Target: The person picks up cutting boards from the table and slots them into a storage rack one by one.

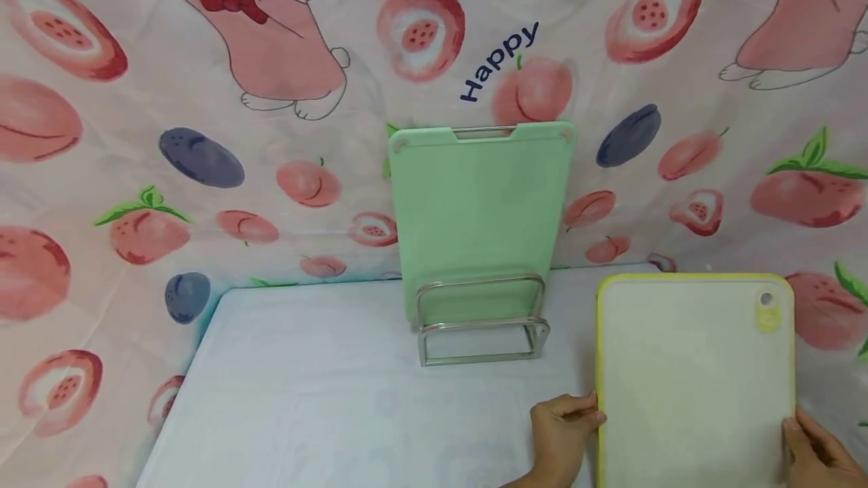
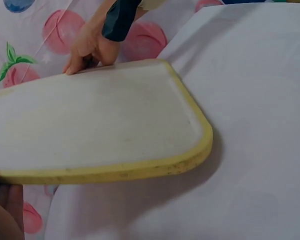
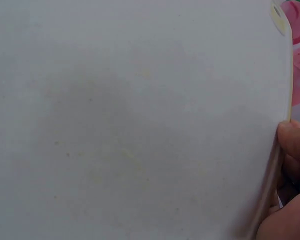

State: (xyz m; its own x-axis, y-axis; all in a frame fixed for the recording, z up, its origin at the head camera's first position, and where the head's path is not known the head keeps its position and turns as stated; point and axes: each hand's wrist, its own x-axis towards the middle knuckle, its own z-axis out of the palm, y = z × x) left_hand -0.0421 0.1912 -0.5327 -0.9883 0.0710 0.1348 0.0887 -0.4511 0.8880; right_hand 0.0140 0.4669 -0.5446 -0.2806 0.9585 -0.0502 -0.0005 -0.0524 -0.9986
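A white cutting board point(image 1: 695, 382) with a yellow rim and a small hole in its upper right corner is at the right of the head view. My left hand point(image 1: 561, 431) pinches its left edge between thumb and fingers. On the opposite edge, my right hand point(image 1: 817, 449) grips with the thumb on the front face. The left wrist view shows one rounded corner of the board point(image 2: 105, 120) tilted over the white cloth, casting a shadow on it. In the right wrist view, the pale, lightly spotted face of the board point(image 3: 140, 120) fills most of the frame.
A green cutting board point(image 1: 481, 217) stands upright in a metal wire rack point(image 1: 483, 358) at the middle back of the white-covered table point(image 1: 325, 405). Behind it hangs a pink cloth point(image 1: 359, 149) printed with fruit and rabbits.
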